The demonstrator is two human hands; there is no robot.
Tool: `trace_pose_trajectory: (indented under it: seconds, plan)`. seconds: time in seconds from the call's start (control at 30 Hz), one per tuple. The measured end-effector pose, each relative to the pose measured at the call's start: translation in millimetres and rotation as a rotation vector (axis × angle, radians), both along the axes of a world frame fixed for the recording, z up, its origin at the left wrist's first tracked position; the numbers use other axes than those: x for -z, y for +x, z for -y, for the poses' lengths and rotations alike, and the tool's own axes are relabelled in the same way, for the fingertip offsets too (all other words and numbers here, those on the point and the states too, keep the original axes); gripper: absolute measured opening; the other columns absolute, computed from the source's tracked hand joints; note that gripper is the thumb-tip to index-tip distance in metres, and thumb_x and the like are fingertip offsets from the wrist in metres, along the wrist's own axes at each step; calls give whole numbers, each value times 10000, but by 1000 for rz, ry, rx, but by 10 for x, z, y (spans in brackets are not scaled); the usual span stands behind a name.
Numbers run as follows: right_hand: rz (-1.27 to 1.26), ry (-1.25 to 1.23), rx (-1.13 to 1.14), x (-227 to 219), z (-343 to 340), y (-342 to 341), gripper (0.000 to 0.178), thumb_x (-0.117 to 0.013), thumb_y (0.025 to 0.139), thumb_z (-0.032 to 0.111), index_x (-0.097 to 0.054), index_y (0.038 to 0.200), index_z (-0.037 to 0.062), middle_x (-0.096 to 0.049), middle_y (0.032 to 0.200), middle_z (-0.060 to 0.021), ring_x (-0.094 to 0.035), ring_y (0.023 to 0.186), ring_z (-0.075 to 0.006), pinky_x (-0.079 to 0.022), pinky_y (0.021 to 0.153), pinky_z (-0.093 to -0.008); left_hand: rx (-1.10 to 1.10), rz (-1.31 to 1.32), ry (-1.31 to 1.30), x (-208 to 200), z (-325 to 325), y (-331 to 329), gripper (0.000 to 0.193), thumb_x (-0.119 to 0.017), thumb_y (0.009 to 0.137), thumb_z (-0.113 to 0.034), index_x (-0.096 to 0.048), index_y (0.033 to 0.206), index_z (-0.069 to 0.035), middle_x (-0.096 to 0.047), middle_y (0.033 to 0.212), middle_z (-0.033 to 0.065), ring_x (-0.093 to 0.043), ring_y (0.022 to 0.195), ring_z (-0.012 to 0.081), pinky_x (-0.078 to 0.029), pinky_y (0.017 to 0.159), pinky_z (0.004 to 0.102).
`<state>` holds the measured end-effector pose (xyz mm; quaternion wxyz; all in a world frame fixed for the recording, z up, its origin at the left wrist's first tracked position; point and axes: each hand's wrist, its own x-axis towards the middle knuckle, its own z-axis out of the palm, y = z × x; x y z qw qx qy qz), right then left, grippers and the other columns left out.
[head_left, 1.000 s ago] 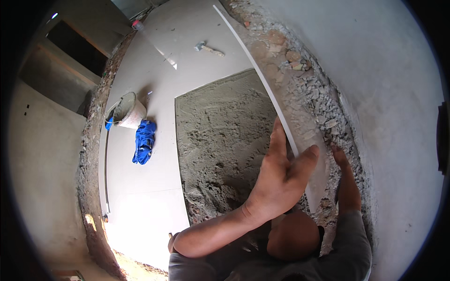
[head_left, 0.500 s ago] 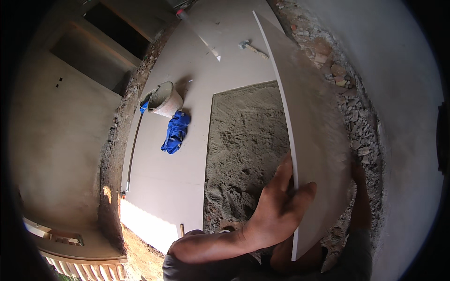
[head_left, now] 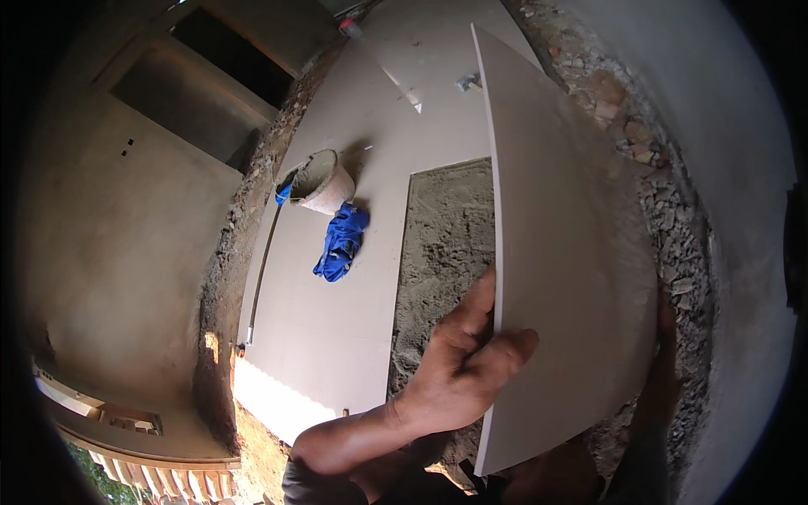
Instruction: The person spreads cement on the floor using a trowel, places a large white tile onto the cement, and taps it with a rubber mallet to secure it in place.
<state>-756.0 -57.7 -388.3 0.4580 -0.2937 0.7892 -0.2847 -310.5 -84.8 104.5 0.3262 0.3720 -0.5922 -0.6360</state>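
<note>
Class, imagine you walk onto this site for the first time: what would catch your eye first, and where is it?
A large pale tile fills the right half, gripped by the left hand on its near edge. Left of it lies a bare mortar bed; beyond, a bright blue cloth lies beside a tipped bucket.

We now hold the large pale tile (head_left: 564, 252) tipped up higher over the grey mortar bed (head_left: 442, 244) than a second ago, when it lies nearly edge-on along the bed's right side. Its broad face now turns toward us and hides the bed's right part. Our left hand (head_left: 459, 370) grips the tile's left edge lower and nearer to us, thumb across the face. Our right hand (head_left: 665, 370), earlier showing beside the rubble, sits mostly hidden behind the tile's right edge.
</note>
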Motion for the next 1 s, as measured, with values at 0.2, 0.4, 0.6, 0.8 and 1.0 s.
trace_pose_trajectory:
  seconds: [0.2,0.4,0.6,0.8,1.0]
  plan:
    - [219,-173,653,-498,-246,429,957,-435,869,733,-520,1268,-133,-602,1227,-227,-582,1110,-295,-443,951,-370,9,-35,-115,362,178,1190,661,-544,817,-24,-328,1437,61,-546,1309,130,-517,1176,174,-384,998,306]
    - [-79,-511,785,-1096,-127,961,966,-469,847,750,-539,1271,-115,-575,1266,-244,-544,1160,-304,-383,1017,-348,-517,169,49,1223,431,2114,298,-599,968,-263,-596,1067,18,-633,958,-7,-522,873,68,-428,810,239]
    - [-329,-345,759,-1207,-246,1299,910,-463,885,701,-548,1247,-129,-595,1239,-241,-540,1168,-302,-384,1017,-370,-694,386,-124,2294,615,2600,442,-615,952,-379,-542,712,-15,-495,642,-49,-379,632,50,-343,573,224]
    - [-398,-366,614,-1225,-161,1431,970,-444,840,766,-556,1247,-108,-583,1219,-314,-549,1165,-355,-393,1005,-392,-709,465,-2,3275,735,2975,537,-638,925,-430,-497,622,-9,-445,563,-23,-365,577,76,-339,504,276]
    - [-468,-43,539,-1302,178,1554,955,-418,853,759,-577,1217,-110,-607,1141,-336,-575,1113,-381,-414,976,-412,-681,493,91,3783,928,3216,542,-628,928,-435,-567,681,43,-506,587,43,-437,594,116,-400,549,312]
